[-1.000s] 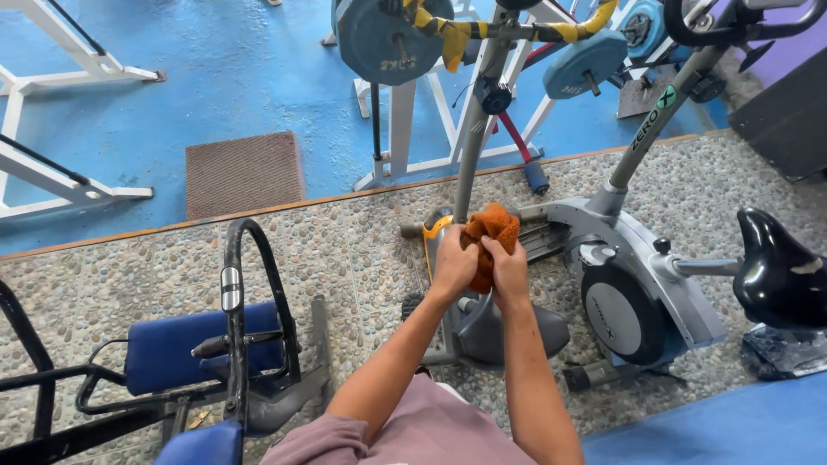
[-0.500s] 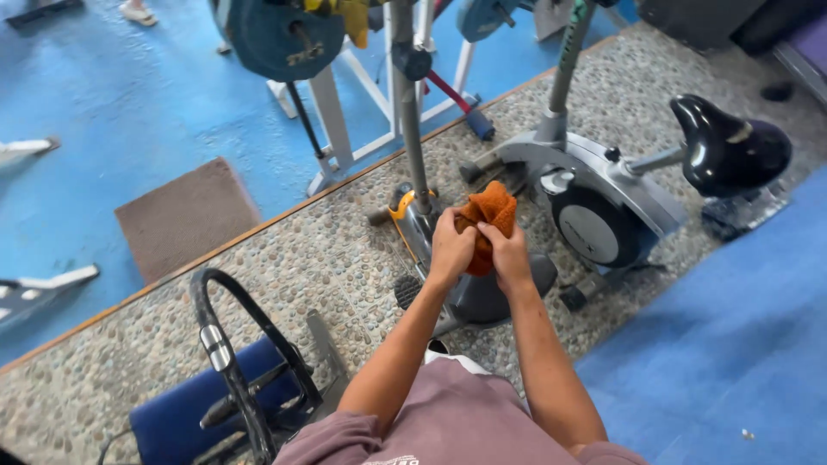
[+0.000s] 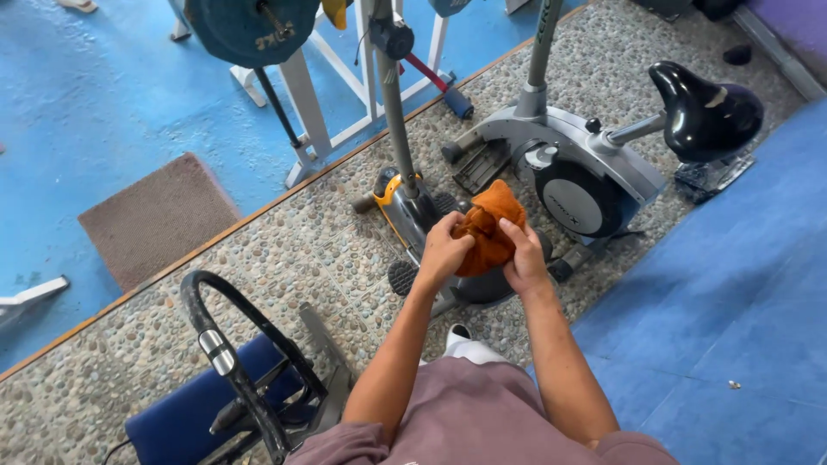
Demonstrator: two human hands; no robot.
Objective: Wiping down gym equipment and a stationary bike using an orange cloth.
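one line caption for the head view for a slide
Both hands, left and right, bunch a crumpled orange cloth above a grey exercise bike.

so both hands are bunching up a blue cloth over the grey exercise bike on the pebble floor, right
Not quite: the cloth is orange, not blue. The head view shows the left hand and the right hand both gripping it, bunched up, above the grey exercise bike on the pebble floor.
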